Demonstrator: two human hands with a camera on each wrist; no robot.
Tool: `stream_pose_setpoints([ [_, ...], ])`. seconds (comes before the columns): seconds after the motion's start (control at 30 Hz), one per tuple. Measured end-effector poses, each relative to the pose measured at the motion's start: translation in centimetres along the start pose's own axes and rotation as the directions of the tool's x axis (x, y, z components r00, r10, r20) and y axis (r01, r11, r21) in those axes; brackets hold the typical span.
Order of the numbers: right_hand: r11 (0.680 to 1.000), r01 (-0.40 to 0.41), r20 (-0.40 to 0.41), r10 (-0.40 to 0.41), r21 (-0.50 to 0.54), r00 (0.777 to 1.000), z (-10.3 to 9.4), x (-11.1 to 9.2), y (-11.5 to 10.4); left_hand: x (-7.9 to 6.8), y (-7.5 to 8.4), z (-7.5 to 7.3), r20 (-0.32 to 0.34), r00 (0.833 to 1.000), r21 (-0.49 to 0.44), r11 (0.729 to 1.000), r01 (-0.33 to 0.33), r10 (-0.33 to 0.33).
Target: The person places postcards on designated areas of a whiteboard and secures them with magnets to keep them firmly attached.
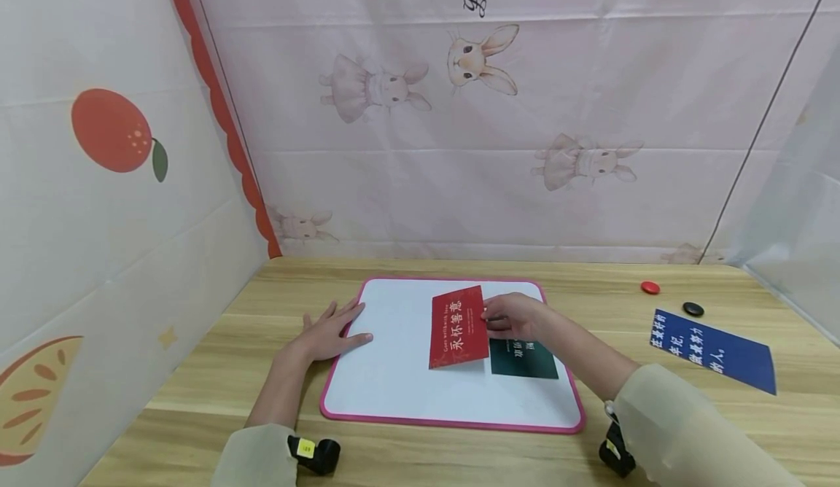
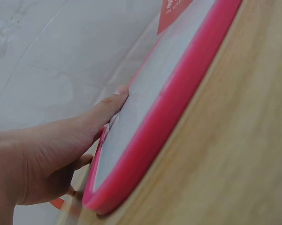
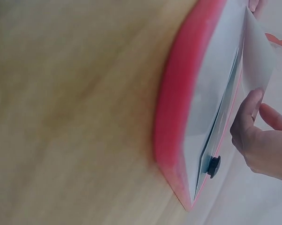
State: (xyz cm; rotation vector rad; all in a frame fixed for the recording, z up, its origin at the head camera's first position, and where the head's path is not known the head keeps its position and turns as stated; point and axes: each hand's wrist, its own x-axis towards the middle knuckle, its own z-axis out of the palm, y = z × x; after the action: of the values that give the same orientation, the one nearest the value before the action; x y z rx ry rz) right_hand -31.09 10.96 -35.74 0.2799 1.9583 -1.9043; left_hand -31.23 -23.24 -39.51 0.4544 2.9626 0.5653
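Observation:
A whiteboard with a pink rim [image 1: 387,392] lies flat on the wooden table. My left hand [image 1: 328,335] rests on its left edge, fingers spread, the thumb [image 2: 113,101] on the white surface. Between thumb and fingers my right hand [image 1: 521,316] pinches the right edge of a red card [image 1: 453,330] with white lettering, which is tilted over the middle of the board. A dark green card [image 1: 525,365] lies on the board's right half, partly covered by the right hand. In the right wrist view a black round magnet [image 3: 214,166] stands up beside the green card.
To the right of the board, a blue card [image 1: 715,352] with white lettering lies on the table. Near it are a red round piece [image 1: 650,287] and a black round piece [image 1: 693,309]. A fabric wall with printed rabbits [image 1: 479,144] rises behind the table.

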Motion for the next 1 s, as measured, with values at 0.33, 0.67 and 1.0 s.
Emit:
stream_pose_setpoints([
  [0.33,1.0,0.002,-0.01,-0.002,-0.022,1.0,0.46,0.05,-0.12,0.04,-0.09,0.01,0.004,1.0,-0.009,1.0,0.003,-0.003],
  [0.67,0.995,0.027,0.007,-0.026,-0.097,1.0,0.76,0.03,0.08,0.03,-0.02,-0.01,0.009,1.0,-0.008,1.0,-0.002,0.002],
  [1.0,0.986,0.037,0.002,-0.037,-0.162,0.999,0.99,0.03,0.14,-0.11,0.16,-0.21,0.009,1.0,-0.016,1.0,-0.001,0.001],
])
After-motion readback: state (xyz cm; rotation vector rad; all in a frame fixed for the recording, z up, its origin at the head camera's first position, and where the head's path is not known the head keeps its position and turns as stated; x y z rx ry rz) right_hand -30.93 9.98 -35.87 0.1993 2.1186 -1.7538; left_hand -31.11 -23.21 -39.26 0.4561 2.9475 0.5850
